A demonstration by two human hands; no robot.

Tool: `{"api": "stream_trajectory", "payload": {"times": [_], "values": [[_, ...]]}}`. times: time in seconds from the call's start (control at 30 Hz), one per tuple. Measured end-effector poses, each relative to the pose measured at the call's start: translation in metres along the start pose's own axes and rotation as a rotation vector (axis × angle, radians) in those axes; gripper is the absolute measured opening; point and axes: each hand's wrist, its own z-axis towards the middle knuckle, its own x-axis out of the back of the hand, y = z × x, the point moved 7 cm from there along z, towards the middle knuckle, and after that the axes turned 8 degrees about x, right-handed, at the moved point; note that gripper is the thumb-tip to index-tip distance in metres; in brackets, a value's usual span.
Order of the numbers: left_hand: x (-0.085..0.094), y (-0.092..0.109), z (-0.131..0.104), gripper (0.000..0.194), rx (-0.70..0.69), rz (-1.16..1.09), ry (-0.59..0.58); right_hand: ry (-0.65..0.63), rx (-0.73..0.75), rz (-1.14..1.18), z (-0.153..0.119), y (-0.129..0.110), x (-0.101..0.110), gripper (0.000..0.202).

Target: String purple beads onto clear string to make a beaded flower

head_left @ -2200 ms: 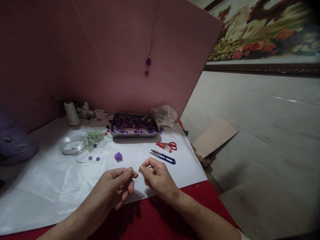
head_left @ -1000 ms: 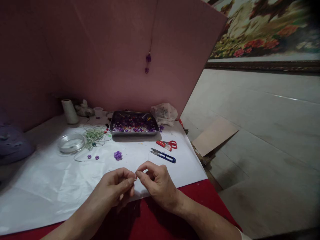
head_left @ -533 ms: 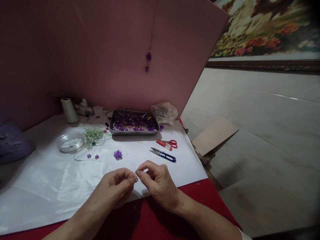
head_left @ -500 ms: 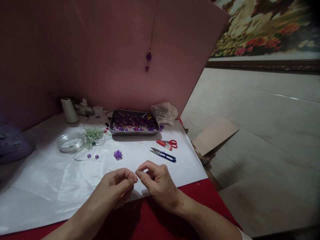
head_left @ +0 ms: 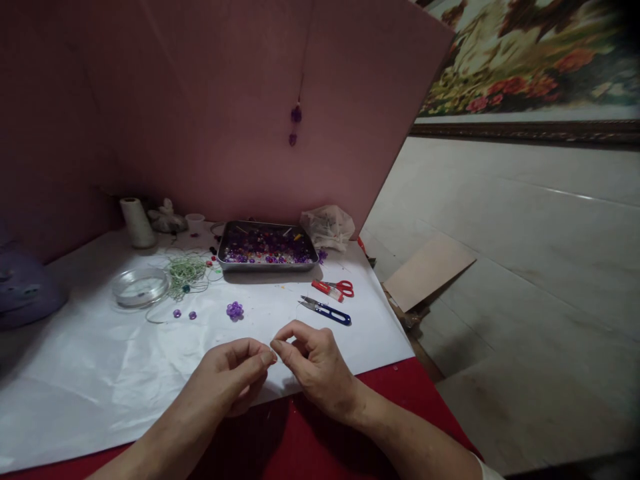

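Observation:
My left hand point(head_left: 237, 373) is pinched shut just over the front edge of the white sheet point(head_left: 90, 373). Something tiny and reddish shows at its fingertips, too small to name. Close beside it on the right, my right hand point(head_left: 313, 367) also pinches, thumb against forefinger; what it holds cannot be made out. The fingertips of both hands nearly meet. Beyond them lies a purple beaded flower point(head_left: 235, 311), with two loose purple beads point(head_left: 193, 315) to its left. Blue thread snips point(head_left: 327, 311) rest behind my right hand.
A metal tray point(head_left: 270, 267) of mixed beads stands at the back. Red-handled scissors point(head_left: 345, 288), a clear plastic bag point(head_left: 327, 227), tangled green cord point(head_left: 187, 275), a round clear spool point(head_left: 140, 288) and a white thread cone point(head_left: 137, 223) surround it. A purple bead pendant point(head_left: 296, 115) hangs against the pink board.
Both hands stay almost where they were, fingertips still close together. A thin pale loop at the left fingertips no longer shows clearly. The view has shifted very slightly.

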Motion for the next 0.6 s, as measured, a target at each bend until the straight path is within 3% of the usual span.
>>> {"api": "stream_trajectory", "payload": {"times": [0.2, 0.6], "values": [[0.0063, 0.0032, -0.0024, 0.033, -0.015, -0.094, 0.068, 0.0, -0.014, 0.016, 0.0012, 0.0003, 0.0002, 0.017], [0.0062, 0.001, -0.0002, 0.034, 0.0, -0.141, 0.007, 0.005, 0.049, -0.068, 0.0045, 0.0009, 0.0014, 0.015]]}}
